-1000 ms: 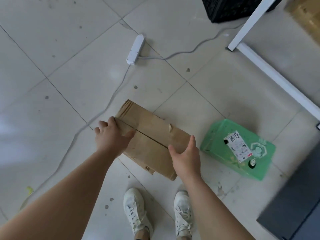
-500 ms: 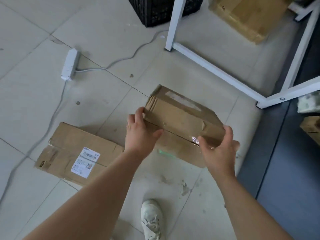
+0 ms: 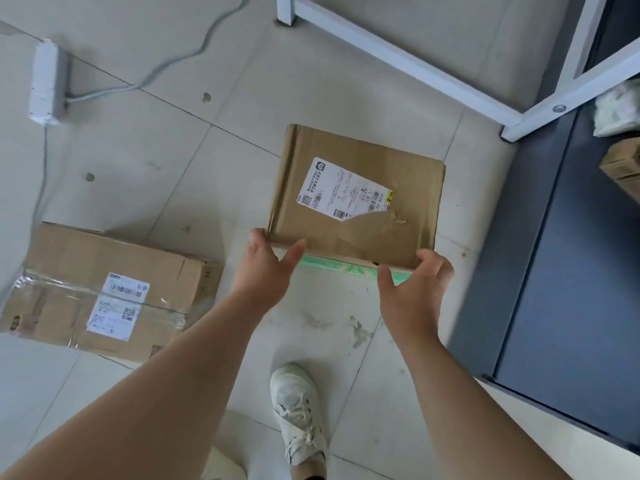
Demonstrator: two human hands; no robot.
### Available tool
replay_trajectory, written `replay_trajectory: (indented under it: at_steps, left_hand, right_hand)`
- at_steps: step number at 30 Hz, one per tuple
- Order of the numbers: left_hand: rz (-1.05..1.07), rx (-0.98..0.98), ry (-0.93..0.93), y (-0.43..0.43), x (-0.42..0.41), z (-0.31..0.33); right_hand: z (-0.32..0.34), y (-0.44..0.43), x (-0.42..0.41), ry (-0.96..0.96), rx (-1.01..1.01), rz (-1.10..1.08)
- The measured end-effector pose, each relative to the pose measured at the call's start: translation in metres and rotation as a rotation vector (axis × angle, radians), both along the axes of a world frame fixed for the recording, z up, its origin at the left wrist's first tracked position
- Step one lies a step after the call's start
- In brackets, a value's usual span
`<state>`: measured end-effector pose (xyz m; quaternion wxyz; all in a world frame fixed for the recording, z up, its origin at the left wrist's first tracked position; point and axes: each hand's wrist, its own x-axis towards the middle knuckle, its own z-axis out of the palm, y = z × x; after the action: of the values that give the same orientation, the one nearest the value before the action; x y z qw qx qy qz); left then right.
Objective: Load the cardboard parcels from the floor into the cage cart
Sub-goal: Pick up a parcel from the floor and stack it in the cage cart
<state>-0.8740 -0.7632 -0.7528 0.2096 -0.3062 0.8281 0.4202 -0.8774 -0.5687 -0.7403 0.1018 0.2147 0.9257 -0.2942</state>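
I hold a flat cardboard parcel (image 3: 356, 199) in front of me, above the floor, with its white shipping label facing up. My left hand (image 3: 266, 271) grips its near left corner, thumb on the near edge. At the near right corner, my right hand (image 3: 415, 292) has its fingers curled around the edge. A strip of a green parcel (image 3: 332, 266) shows just below the held parcel's near edge; the rest of it is hidden. A larger taped cardboard parcel (image 3: 104, 292) lies on the floor to my left.
A white metal frame (image 3: 398, 60) stands ahead and to the right. A dark grey surface (image 3: 571, 271) on the right bears a cardboard box (image 3: 621, 168) and a pale bag (image 3: 616, 109). A power strip (image 3: 46, 86) and its cable lie at far left. My shoe (image 3: 301, 410) is below.
The parcel came off the floor in both hands, moved right over the green parcel, and has turned so its labelled face is up. The view swung right toward the white frame.
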Motion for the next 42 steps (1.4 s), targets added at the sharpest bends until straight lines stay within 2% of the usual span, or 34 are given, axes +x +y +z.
replay_trajectory:
  at_steps: [3, 6, 8, 13, 16, 22, 27, 31, 37, 42]
  left_hand:
    - [-0.045, -0.067, 0.019, -0.02, 0.007, 0.003]
    - [-0.02, -0.149, 0.022, -0.059, 0.023, 0.007]
    - [-0.002, -0.218, -0.006, -0.097, 0.041, 0.006]
    - [0.05, -0.304, -0.124, -0.199, 0.102, -0.007]
    - [0.054, -0.393, -0.226, -0.252, 0.14, -0.026]
    - [0.099, -0.467, -0.296, -0.324, 0.184, -0.077]
    - [0.17, -0.387, -0.286, -0.348, 0.181, -0.108]
    - [0.191, -0.402, -0.295, -0.342, 0.179, -0.112]
    - [0.387, -0.385, -0.326, -0.312, 0.2, -0.079]
    - [0.633, -0.353, -0.264, -0.298, 0.213, -0.004]
  right_hand:
    - [0.005, -0.035, 0.005, 0.143, 0.095, 0.131]
    - [0.008, -0.083, 0.015, 0.268, 0.05, 0.315]
    - [0.006, -0.121, 0.026, 0.259, -0.011, 0.384]
    - [-0.023, -0.212, 0.067, 0.054, -0.075, 0.527]
    - [-0.05, -0.253, 0.093, -0.137, -0.093, 0.579]
    - [-0.098, -0.309, 0.129, -0.335, -0.08, 0.451]
    - [-0.126, -0.32, 0.141, -0.453, -0.185, 0.27]
    - [-0.128, -0.316, 0.142, -0.442, -0.229, 0.222]
    - [-0.09, -0.315, 0.119, -0.36, -0.096, 0.321]
    - [-0.013, -0.323, 0.092, -0.25, -0.036, 0.511]
